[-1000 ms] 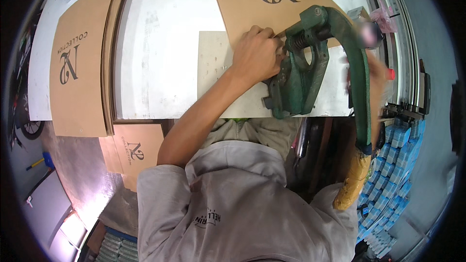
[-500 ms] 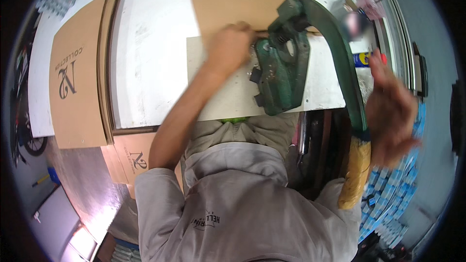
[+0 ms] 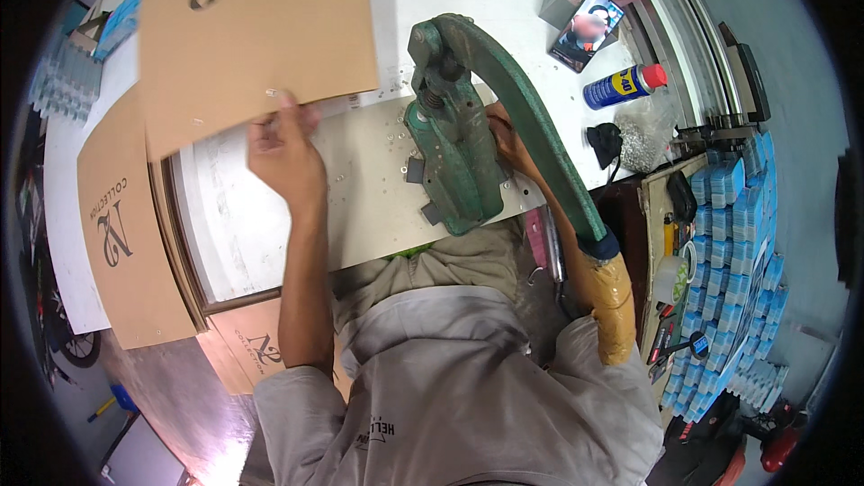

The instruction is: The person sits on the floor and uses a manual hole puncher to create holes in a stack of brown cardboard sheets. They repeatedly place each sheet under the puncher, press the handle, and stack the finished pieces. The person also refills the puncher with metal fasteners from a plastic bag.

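Observation:
Pinched at its near edge by my left hand, a flat brown cardboard sheet with a dark printed logo is lifted at the left. Two small metal eyelets show along that edge. In front of me stands a green hand-lever eyelet press on a pale board. Its long lever rises to the right and ends in a yellow-wrapped grip. My right hand is against or just beside the right side of the press body, under the lever. Its fingers are partly hidden there.
A stack of similar brown sheets lies at the left. Small eyelets are scattered on the board. On the right are a phone, a blue spray can, a bag of metal bits and a tape roll.
The cardboard sheet has moved left, away from the press, with my left hand. My right hand has gone from beside the lever's grip to the press body.

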